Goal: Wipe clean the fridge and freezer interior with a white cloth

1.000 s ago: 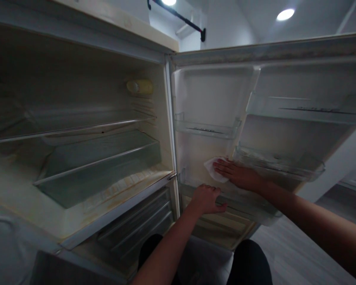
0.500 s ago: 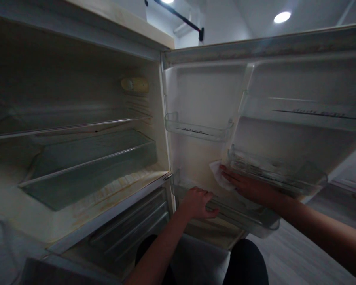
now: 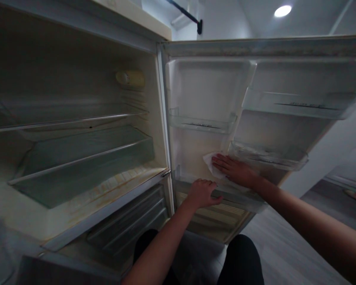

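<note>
Against the inner panel of the fridge door (image 3: 204,87), my right hand (image 3: 233,168) presses a thin white wipe (image 3: 209,161) with its fingers stretched out and close together. The wipe shows past my fingertips, just left of a clear middle door bin (image 3: 269,155). Lower and to the left, my left hand (image 3: 203,193) is hooked over the front rim of the clear bottom door bin (image 3: 240,202), fingers bent over it and thumb apart in front. Part of that rim is hidden behind the hand.
On the left stands the open fridge compartment with a glass shelf (image 3: 62,122), a greenish clear drawer (image 3: 91,168) and brown-stained floor (image 3: 106,194). Below is a ridged compartment (image 3: 130,221). Two upper bins hang on the door. My knees (image 3: 240,261) are close beneath the door.
The door has swung slightly, and the view has shifted. My right hand has moved a little left and up with the wipe along the panel. My left hand stays at the bottom bin.
</note>
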`<state>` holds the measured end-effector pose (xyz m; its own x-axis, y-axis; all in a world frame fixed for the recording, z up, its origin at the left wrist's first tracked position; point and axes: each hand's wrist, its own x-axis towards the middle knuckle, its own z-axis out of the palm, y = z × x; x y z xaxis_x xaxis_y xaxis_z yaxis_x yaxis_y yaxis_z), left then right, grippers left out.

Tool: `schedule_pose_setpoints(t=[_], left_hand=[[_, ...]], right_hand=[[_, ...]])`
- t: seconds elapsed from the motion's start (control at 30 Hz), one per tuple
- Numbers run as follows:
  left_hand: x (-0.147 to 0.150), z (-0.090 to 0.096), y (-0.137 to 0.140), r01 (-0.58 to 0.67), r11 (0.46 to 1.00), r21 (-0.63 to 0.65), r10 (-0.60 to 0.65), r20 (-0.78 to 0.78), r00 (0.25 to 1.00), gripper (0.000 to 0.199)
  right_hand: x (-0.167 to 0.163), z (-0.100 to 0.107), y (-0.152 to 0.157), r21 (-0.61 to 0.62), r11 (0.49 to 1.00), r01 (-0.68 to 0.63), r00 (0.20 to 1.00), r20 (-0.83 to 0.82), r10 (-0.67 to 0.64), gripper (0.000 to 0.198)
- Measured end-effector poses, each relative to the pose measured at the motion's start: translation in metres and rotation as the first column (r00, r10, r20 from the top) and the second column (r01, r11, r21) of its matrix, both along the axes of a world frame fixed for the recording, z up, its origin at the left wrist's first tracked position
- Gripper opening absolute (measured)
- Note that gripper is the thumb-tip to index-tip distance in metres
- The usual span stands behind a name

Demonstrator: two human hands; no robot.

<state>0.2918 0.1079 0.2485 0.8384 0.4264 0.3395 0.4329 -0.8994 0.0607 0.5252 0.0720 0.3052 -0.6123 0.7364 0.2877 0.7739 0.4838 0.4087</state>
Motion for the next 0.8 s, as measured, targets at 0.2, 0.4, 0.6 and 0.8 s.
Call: schedule_pose_setpoints(t=[0.2,0.4,0.6,0.8], left_hand=[[-0.015,-0.003,-0.003,0.057,0.997,0.053,-0.059,0.033,0.998,0.044],[-0.057,-0.028,0.004,-0.045,0.996,0.074,0.029,0.206,0.978,0.064],[-0.061,-0.049,0.013,-0.052,0.998,0.036,0.041,0.273,0.961,0.07],[-0.067,-0.048,0.017,0.049,0.997,-0.067,-0.024,0.326,0.945,0.066]], right_hand=[[-0.02,0.008,0.042,0.013,0.982,-0.19,0.979,-0.077,0.191,0.054],[-0.019,-0.002,0.064,0.052,0.954,-0.296,0.901,-0.318,0.296,0.039],[-0.068,-0.01,0.053,0.352,0.935,0.028,0.58,-0.768,0.272,0.033],[-0.157,-0.04,-0.037,0.121,0.924,0.362,-0.526,-0.792,0.309,0.055]])
